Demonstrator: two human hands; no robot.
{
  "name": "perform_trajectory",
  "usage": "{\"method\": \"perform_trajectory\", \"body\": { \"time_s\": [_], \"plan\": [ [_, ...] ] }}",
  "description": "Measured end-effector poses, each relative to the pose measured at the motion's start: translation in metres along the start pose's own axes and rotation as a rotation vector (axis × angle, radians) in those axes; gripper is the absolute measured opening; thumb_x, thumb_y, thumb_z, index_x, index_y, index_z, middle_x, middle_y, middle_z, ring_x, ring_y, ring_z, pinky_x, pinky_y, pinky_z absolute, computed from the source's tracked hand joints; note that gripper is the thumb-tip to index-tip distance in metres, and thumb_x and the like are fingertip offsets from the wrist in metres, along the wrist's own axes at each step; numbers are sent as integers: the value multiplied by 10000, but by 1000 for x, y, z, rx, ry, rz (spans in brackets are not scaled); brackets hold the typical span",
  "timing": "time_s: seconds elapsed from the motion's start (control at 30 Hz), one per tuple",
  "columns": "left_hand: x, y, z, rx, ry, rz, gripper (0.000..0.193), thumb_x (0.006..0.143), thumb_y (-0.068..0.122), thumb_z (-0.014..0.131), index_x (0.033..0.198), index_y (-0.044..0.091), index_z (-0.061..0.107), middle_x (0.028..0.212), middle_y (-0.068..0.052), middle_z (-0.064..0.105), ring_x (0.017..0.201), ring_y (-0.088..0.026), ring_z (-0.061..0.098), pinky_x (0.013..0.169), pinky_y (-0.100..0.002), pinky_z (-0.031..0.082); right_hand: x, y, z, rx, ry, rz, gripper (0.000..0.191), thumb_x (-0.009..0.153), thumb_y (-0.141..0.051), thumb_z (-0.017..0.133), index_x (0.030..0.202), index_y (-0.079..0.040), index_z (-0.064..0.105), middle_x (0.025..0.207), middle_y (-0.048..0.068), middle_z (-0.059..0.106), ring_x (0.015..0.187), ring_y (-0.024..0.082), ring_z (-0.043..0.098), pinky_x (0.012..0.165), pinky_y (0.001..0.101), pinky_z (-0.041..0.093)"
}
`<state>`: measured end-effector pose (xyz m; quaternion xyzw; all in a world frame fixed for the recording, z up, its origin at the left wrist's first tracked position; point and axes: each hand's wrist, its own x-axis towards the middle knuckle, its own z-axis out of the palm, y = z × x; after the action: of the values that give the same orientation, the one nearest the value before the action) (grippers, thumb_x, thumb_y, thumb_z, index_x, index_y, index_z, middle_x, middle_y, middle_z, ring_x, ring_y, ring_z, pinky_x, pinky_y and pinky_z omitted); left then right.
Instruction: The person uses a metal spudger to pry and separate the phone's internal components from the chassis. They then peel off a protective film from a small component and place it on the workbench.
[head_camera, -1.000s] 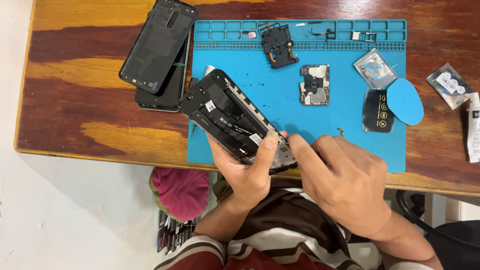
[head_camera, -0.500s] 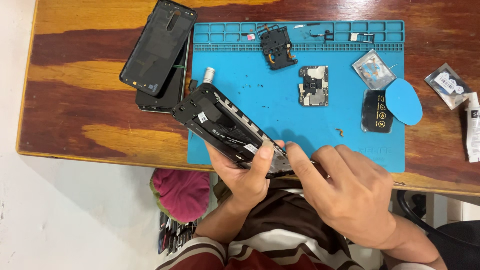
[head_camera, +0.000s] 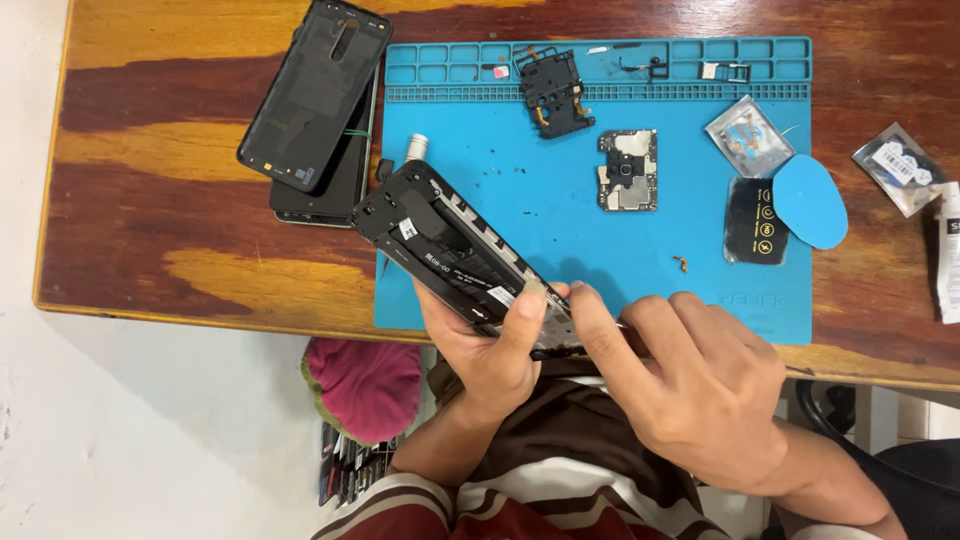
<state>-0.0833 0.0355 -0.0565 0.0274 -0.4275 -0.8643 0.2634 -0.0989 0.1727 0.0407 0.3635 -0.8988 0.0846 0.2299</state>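
Note:
My left hand (head_camera: 490, 345) grips the near end of an opened black phone body (head_camera: 435, 245), its back cover off and its battery and inner frame showing. The phone is tilted over the front edge of a blue work mat (head_camera: 590, 255), its far end pointing up-left. My right hand (head_camera: 690, 385) rests against the phone's near end, fingers curled at its lower edge beside my left thumb. Whether the right hand holds a small tool is hidden.
A black back cover (head_camera: 315, 95) lies on another dark phone panel (head_camera: 345, 185) at the left on the wooden table (head_camera: 170, 240). The mat carries a circuit board (head_camera: 628, 170), a black bracket (head_camera: 550, 90), a blue oval pick (head_camera: 810, 200), a black square pad (head_camera: 755, 220) and a small packet (head_camera: 748, 135). Packets (head_camera: 900, 165) lie at right.
The phone body has swung lower and further left, tilting more on edge. Both hands have shifted slightly toward me with it.

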Motion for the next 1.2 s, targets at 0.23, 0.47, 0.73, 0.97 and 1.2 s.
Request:
{"method": "perform_trajectory", "body": {
  "time_s": [0.23,0.47,0.73,0.97,1.2],
  "plan": [
    [0,0,0,-44,24,-23,669,938,-32,725,1477,-14,329,1042,-117,637,824,-199,707,804,-392,649,0,-2,1,-6,10,20,393,772,-33,715,1155,-109,763,691,-5,402,551,138,417,471,332,333],
    [3,-1,0,-48,10,-12,671,943,-32,723,1486,-13,329,1042,-121,643,821,-202,705,810,-394,653,-1,-2,2,-17,21,24,419,747,-13,710,1151,-108,768,690,-6,405,548,139,406,468,332,320],
    [4,0,3,-31,10,-17,641,947,-38,722,1462,-8,341,1039,-104,631,837,-178,683,815,-389,656,-1,-1,1,-22,3,14,433,739,-28,705,1161,-100,768,702,2,417,556,149,421,471,338,333],
    [5,5,4,48,-38,-20,621,949,-41,719,1446,-18,348,1016,-106,643,819,-170,691,805,-357,651,1,1,-2,-79,-13,-7,382,776,-57,721,1152,-101,766,708,6,426,565,155,435,479,337,352],
    [6,6,5,31,-29,-40,648,938,-39,700,1466,-16,326,1028,-105,636,803,-169,688,788,-350,646,0,0,0,-43,5,6,375,766,-53,725,1137,-88,764,696,7,416,557,152,433,481,337,350]
  ]
}}
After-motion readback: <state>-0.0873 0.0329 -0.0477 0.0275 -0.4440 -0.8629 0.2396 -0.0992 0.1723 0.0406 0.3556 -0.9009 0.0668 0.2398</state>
